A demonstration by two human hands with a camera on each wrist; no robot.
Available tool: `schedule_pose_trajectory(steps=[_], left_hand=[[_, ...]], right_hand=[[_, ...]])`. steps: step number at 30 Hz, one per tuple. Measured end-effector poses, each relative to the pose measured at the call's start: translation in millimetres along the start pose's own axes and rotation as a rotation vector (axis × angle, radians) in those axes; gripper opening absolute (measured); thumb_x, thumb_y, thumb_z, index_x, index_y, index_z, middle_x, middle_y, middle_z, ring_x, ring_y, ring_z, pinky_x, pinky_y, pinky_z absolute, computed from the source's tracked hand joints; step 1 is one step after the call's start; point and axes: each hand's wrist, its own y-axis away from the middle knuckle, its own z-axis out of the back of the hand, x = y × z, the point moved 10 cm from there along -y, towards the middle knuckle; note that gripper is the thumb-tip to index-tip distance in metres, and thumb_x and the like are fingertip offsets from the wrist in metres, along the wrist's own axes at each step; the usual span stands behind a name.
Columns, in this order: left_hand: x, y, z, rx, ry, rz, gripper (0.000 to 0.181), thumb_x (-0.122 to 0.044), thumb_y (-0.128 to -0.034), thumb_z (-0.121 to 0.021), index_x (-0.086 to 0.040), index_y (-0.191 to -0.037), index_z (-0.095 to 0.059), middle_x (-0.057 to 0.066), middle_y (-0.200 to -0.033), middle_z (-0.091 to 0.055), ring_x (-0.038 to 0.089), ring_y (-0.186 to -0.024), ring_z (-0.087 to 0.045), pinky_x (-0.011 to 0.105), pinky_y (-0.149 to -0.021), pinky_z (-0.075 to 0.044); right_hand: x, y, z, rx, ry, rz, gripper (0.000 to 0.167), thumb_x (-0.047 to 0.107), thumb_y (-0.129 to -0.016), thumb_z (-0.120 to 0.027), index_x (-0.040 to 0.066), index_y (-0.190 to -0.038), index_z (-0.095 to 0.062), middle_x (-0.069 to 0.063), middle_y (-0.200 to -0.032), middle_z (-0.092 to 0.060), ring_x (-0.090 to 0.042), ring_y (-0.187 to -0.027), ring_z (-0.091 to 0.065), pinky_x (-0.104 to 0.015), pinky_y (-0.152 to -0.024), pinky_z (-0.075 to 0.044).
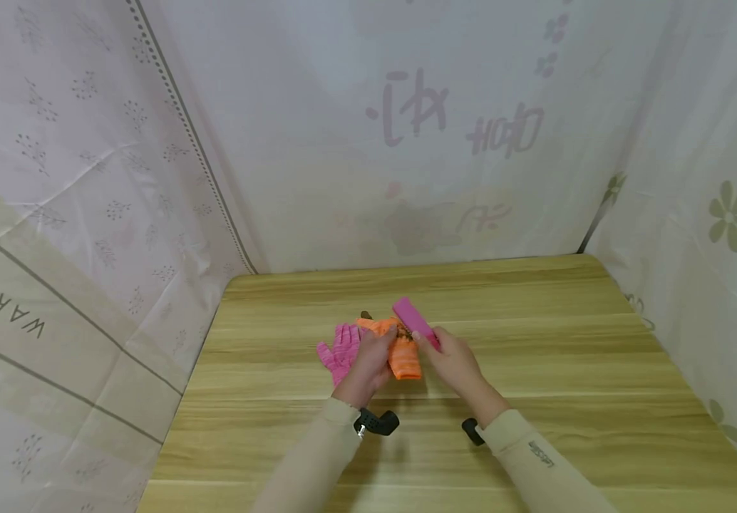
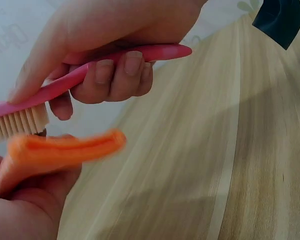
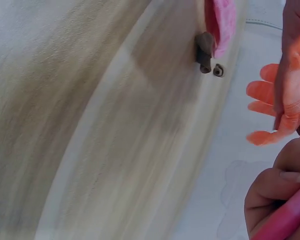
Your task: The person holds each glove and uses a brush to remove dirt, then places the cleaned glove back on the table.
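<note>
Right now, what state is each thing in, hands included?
Orange knit glove: held, not worn, dark patch on it.
Pink brush: gripped, pale bristles facing the orange glove; contact unclear.
Pink knit glove: lying on the wooden table, partly hidden.
Small brown object: near the pink glove, too unclear to name.
Left hand: holding the orange glove.
Right hand: gripping the brush.

Your brush (image 1: pixel 415 323): smooth plastic, softly glossy; bristles (image 2: pixel 25 122) fibrous, matt. Your orange glove (image 1: pixel 405 360): knitted-looking cloth, matt. Pink glove (image 1: pixel 345 349): knitted-looking cloth, flecked, matt. Your desk (image 1: pixel 535 335): wood-grained, smooth, faint sheen. Hangings around you (image 1: pixel 304 142): printed cloth, matt, lightly creased. Your sleeves (image 1: pixel 313 459): matt cloth.
</note>
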Motion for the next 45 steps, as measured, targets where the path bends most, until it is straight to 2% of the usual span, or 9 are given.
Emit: schedule_pose_trajectory(steps=[7, 15, 21, 24, 29, 33, 36, 40, 45], left_hand=[[0.4, -1.1, 8.9, -0.062, 0.018, -0.026, 0.023, -0.021, -0.1103, -0.041, -0.004, -0.125, -0.044, 0.005, -0.099, -0.06, 0.013, -0.086, -0.063, 0.028, -0.072, -0.057], [4.2, 2.8, 18.4, -0.105, 0.063, -0.014, 0.035, -0.023, -0.1102, -0.041, -0.007, -0.138, -0.028, 0.01, -0.113, -0.058, 0.019, -0.098, -0.065, 0.033, -0.081, -0.059], [8.2, 3.1, 23.3, -0.114, 0.036, 0.011, 0.024, -0.025, -0.1091, -0.045, -0.009, -0.12, -0.031, 0.004, -0.098, -0.049, 0.014, -0.083, -0.055, 0.028, -0.067, -0.053], [9.0, 2.6, 25.1, -0.094, 0.016, 0.016, 0.023, -0.026, -0.1085, -0.047, -0.007, -0.117, -0.037, 0.005, -0.095, -0.053, 0.015, -0.081, -0.059, 0.029, -0.065, -0.056], [8.8, 2.5, 21.9, -0.031, 0.014, 0.023, 0.02, -0.023, -0.1087, -0.047, -0.005, -0.117, -0.047, 0.005, -0.098, -0.06, 0.016, -0.086, -0.065, 0.032, -0.07, -0.058], [6.8, 3.7, 17.4, -0.015, 0.016, 0.004, 0.023, -0.023, -0.1069, -0.052, -0.005, -0.122, -0.051, 0.004, -0.103, -0.064, 0.015, -0.093, -0.066, 0.031, -0.078, -0.059], [4.0, 5.7, 17.5, -0.038, 0.005, -0.021, 0.03, -0.024, -0.1059, -0.054, -0.002, -0.127, -0.054, 0.006, -0.109, -0.068, 0.016, -0.098, -0.069, 0.033, -0.084, -0.06], [2.1, 8.8, 20.0, -0.076, -0.022, -0.039, 0.03, -0.022, -0.1072, -0.051, 0.0, -0.128, -0.051, 0.008, -0.108, -0.066, 0.016, -0.098, -0.068, 0.033, -0.085, -0.06], [5.2, 11.5, 23.8, -0.108, -0.014, -0.009, 0.03, -0.021, -0.1081, -0.048, 0.0, -0.13, -0.046, 0.009, -0.11, -0.063, 0.018, -0.098, -0.067, 0.034, -0.084, -0.059]], right_hand=[[-9.9, 5.7, -4.4, 0.004, 0.075, -0.019, 0.054, 0.064, -0.1, -0.046, 0.011, -0.091, -0.054, -0.001, -0.069, -0.042, -0.016, -0.058, -0.038, -0.028, -0.052, -0.033], [-20.7, 15.0, -5.4, 0.012, 0.076, -0.048, 0.056, 0.066, -0.099, -0.047, 0.011, -0.096, -0.057, -0.003, -0.073, -0.044, -0.017, -0.063, -0.042, -0.029, -0.056, -0.034], [-27.5, 19.8, -2.2, 0.004, 0.116, -0.045, 0.055, 0.065, -0.1, -0.044, 0.012, -0.1, -0.058, -0.004, -0.072, -0.044, -0.018, -0.062, -0.04, -0.029, -0.055, -0.032], [-26.2, 20.2, -2.9, -0.006, 0.098, -0.048, 0.055, 0.063, -0.1, -0.046, 0.01, -0.104, -0.06, -0.004, -0.072, -0.046, -0.017, -0.063, -0.041, -0.029, -0.056, -0.033], [-12.3, 19.9, -5.8, -0.056, 0.031, -0.041, 0.056, 0.064, -0.099, -0.047, 0.009, -0.099, -0.06, -0.003, -0.071, -0.047, -0.017, -0.062, -0.043, -0.029, -0.056, -0.036], [4.1, 20.5, -11.8, -0.043, 0.055, 0.002, 0.057, 0.065, -0.099, -0.046, 0.01, -0.098, -0.058, -0.003, -0.069, -0.044, -0.016, -0.058, -0.04, -0.029, -0.052, -0.033], [6.6, 21.8, -17.3, -0.014, 0.111, 0.016, 0.058, 0.065, -0.1, -0.044, 0.009, -0.107, -0.06, -0.002, -0.069, -0.045, -0.016, -0.059, -0.042, -0.029, -0.051, -0.032], [-4.3, 24.2, -15.8, -0.026, 0.185, -0.007, 0.059, 0.064, -0.1, -0.045, 0.011, -0.118, -0.062, -0.002, -0.069, -0.047, -0.017, -0.061, -0.044, -0.03, -0.053, -0.033], [-12.2, 25.4, -12.7, -0.018, 0.182, -0.005, 0.058, 0.065, -0.099, -0.046, 0.011, -0.115, -0.061, -0.002, -0.068, -0.044, -0.017, -0.059, -0.041, -0.03, -0.053, -0.031]])
